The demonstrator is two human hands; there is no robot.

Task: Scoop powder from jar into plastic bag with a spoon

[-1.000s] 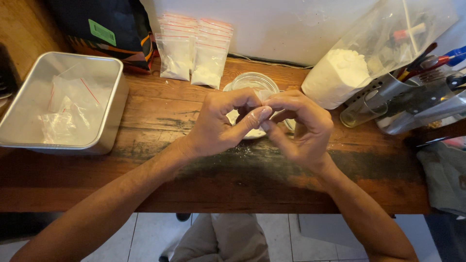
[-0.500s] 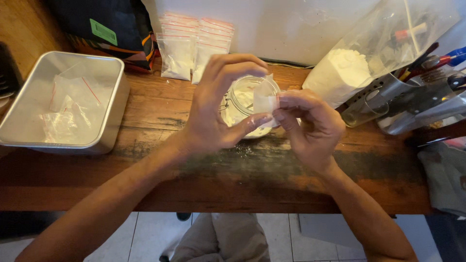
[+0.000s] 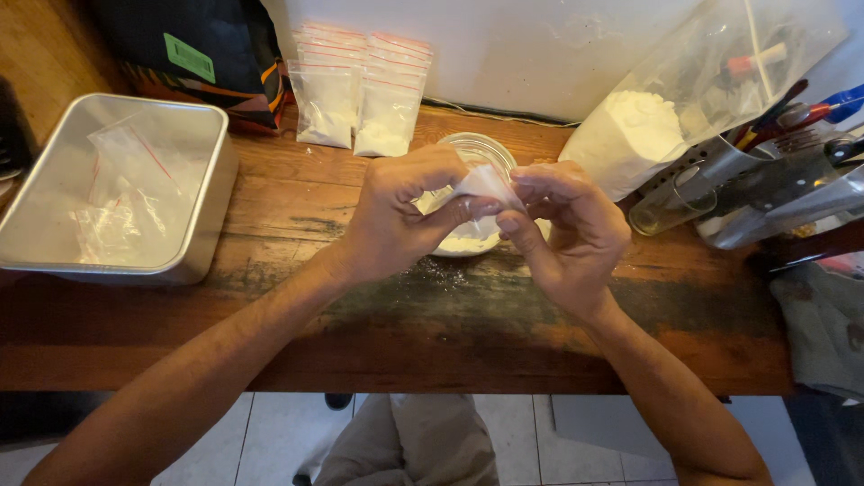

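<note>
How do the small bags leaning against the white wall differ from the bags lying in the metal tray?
The small bags at the wall stand upright and hold white powder; the bags in the metal tray lie flat and look empty. The wall bags stand in a neat row; the tray bags lie loosely piled. Both are clear plastic with red strips.

glass bowl (image 3: 480,149): mostly hidden behind both hands; only the far rim and a bit of white powder show.
small plastic bag (image 3: 486,184): pinched between fingers; its contents cannot be told.
large powder bag (image 3: 648,126): top cut off by the upper edge.
metal tray (image 3: 202,229): left side cut off.
utensils in holder (image 3: 792,117): blurred, cut off at right.
</note>
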